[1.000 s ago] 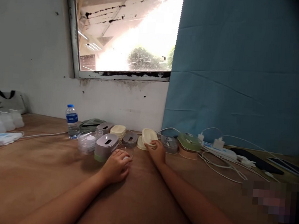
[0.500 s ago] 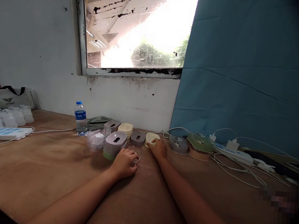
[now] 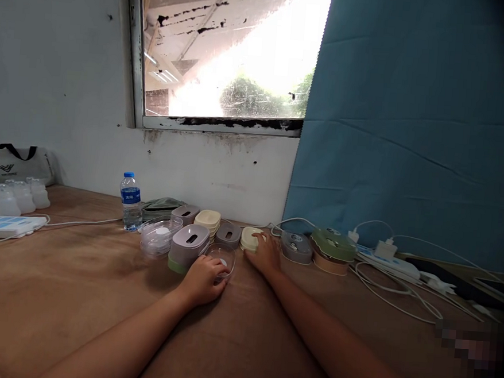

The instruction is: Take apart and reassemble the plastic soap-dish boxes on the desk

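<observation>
My left hand (image 3: 205,279) is closed on the near rim of a clear plastic container (image 3: 229,257) that rests on the table. Close to its left stands a mauve slotted box (image 3: 191,236) with a green piece (image 3: 178,264) under it. My right hand (image 3: 265,253) grips the right side of a cream plastic box (image 3: 249,238), thumb low and fingers over the top. Part of that box is hidden behind the fingers. A grey-mauve slotted box (image 3: 228,234) sits between the hands, behind the clear container.
At the left are stacked clear containers (image 3: 161,234), a water bottle (image 3: 130,203) and white translucent bottles (image 3: 7,199). Cream pieces (image 3: 208,220) are stacked behind. Right of my hand are a grey box (image 3: 297,247), a green box (image 3: 333,243), a power strip (image 3: 387,263) and looped cables (image 3: 400,291).
The view has shifted slightly, so the table things appear a little further left. My right fingers have shifted over the cream box. My left hand stays on the clear container.
</observation>
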### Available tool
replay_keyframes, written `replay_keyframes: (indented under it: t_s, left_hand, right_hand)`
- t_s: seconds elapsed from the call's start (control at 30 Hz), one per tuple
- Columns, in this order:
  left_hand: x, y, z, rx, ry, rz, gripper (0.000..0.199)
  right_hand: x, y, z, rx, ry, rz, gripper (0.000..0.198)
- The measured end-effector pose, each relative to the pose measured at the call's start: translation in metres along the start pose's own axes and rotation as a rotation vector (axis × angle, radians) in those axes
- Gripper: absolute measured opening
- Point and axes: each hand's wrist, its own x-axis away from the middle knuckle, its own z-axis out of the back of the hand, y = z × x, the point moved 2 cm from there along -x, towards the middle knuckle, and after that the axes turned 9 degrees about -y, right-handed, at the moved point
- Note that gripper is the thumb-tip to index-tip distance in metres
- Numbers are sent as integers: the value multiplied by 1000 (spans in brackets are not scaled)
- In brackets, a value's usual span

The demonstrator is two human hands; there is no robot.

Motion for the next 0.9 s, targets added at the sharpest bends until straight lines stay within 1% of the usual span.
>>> replay_keyframes:
  t_s: [0.07,0.13,0.2,0.3,0.37,0.47,0.57,0.67,0.73,0.83,0.87,0.9]
  left_hand:
    - [0,-1,-1,8,2,-7,18]
    - [-1,-1,-2,19,-7,-11,19]
    - [-1,-1,-3,36,-23,-6,20]
    - [-1,1,-2,64,-45,11,21]
    - [-1,1,-1,83,-53,24,21]
    - [-1,2,-1,120,-58,46,21]
    - [-1,1,-3,151,-53,58,21]
    - [0,-1,-4,180,-34,49,22]
    - [1,1,-1,190,42,14,24]
    - [5,13,12,202,242,-82,19]
    - [6,19,18,220,293,-114,17]
    - [7,26,22,250,319,-142,15]
  right_hand:
    - [1,13,9,21,29,38,45]
    - [4,32,18,47,48,45,45]
    - [7,55,24,77,53,12,45]
    - [11,85,25,116,41,-78,49]
    - [12,97,23,129,22,-123,47]
    - [12,100,22,127,-2,-120,35]
    - [17,94,29,101,-9,-44,35]
    - [33,88,41,56,-15,75,39]
    - [51,86,52,26,-21,152,41]
    - [87,87,75,-8,-37,253,40]
    - [100,87,84,-24,-46,303,39]
    - [113,86,94,-72,-54,404,39]
